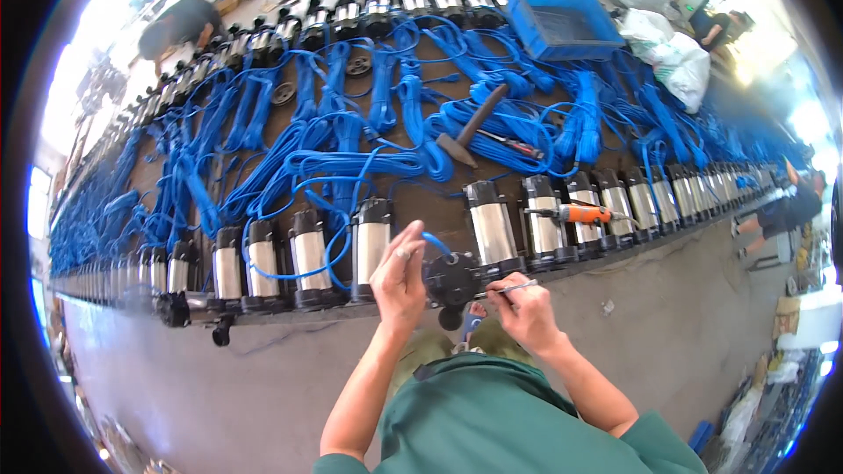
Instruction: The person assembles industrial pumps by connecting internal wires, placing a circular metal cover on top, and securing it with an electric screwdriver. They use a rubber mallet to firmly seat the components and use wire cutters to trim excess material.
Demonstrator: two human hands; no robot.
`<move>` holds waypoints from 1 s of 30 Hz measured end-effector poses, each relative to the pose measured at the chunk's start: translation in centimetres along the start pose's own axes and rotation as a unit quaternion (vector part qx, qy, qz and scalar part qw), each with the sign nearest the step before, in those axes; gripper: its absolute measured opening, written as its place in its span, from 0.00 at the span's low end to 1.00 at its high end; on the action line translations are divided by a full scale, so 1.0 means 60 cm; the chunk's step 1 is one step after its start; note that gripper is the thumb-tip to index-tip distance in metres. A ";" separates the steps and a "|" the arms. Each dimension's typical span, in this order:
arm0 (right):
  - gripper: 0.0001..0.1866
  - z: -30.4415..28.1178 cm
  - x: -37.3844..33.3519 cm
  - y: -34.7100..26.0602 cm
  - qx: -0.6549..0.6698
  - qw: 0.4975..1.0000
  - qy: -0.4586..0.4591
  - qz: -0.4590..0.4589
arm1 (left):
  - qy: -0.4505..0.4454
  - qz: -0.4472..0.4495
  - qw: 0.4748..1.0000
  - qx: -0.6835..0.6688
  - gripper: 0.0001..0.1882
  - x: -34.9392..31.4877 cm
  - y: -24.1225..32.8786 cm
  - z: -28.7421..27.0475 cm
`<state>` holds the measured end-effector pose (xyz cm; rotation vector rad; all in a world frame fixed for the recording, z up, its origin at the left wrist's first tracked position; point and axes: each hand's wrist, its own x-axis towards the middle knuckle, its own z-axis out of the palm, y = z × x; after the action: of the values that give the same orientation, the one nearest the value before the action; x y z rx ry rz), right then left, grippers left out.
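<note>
In front of me, at the near edge of the table, is a pump [451, 281] with its round black end turned up toward me. A blue cable [436, 243] comes out of that end. My left hand [400, 285] is edge-on along the pump's left side, its fingers stretched out and together, seemingly touching it. On the other side, my right hand [527, 312] is closed on a thin silver metal tool [518, 286], close against the black end. The tool's exact kind is hard to make out.
Upright steel pumps [492, 224] line the near edge on both sides. An orange power driver [584, 213] lies across some of them. Behind are bundled blue cables [351, 162], a hammer [474, 127] and a blue crate [562, 22]. Other people [180, 26] are farther off.
</note>
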<state>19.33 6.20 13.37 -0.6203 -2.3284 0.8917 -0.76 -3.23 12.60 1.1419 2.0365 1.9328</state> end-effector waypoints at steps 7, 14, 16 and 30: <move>0.04 0.002 0.001 -0.003 -0.055 0.997 -0.040 -0.022 | -0.103 0.023 0.972 0.211 0.17 -0.018 -0.005 -0.002; 0.14 -0.037 0.023 0.061 -0.098 0.990 -0.103 0.021 | -0.168 -0.078 0.973 0.136 0.23 -0.018 0.008 -0.030; 0.21 -0.093 0.070 0.082 0.035 0.962 -0.037 0.267 | -0.115 -0.116 0.980 0.114 0.22 -0.031 0.027 -0.058; 0.24 -0.104 0.149 0.495 0.418 0.512 0.275 0.699 | -0.084 -0.204 0.965 0.140 0.19 -0.247 -0.157 -0.013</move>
<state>23.17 34.21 -0.82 -1.9068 -0.1814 1.8195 5.28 -11.51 -1.70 0.8092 2.2769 1.3457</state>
